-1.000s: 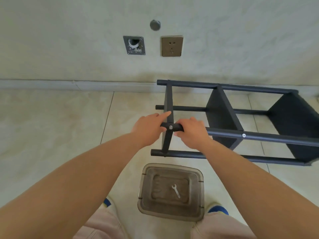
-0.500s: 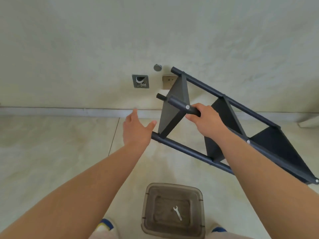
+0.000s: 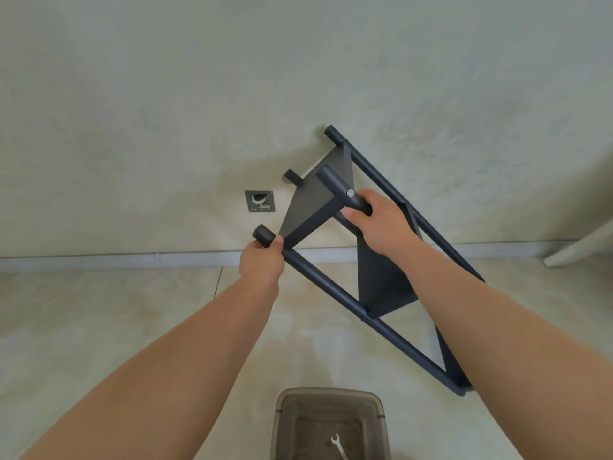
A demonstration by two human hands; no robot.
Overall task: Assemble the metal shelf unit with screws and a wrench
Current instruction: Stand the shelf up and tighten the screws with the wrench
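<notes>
The black metal shelf unit (image 3: 315, 200) is tilted up off the floor, its top end toward the wall and its far end low at the right. My left hand (image 3: 262, 263) grips the lower left post near its tip. My right hand (image 3: 378, 220) grips the upper near post just below a silver screw (image 3: 349, 193). Two dark shelf panels sit between the posts. A small silver wrench (image 3: 338, 448) lies in a translucent grey bin (image 3: 285, 426) on the floor below.
The pale wall stands close behind the shelf, with a metal wall plate (image 3: 260, 201) left of it. A baseboard (image 3: 132, 258) runs along the tiled floor. A white edge (image 3: 580, 247) juts in at the right.
The shelf unit has been lifted and tilted further upright. My left hand, open beside it half a second ago, now grips the lower left post. The camera has tipped upward.
</notes>
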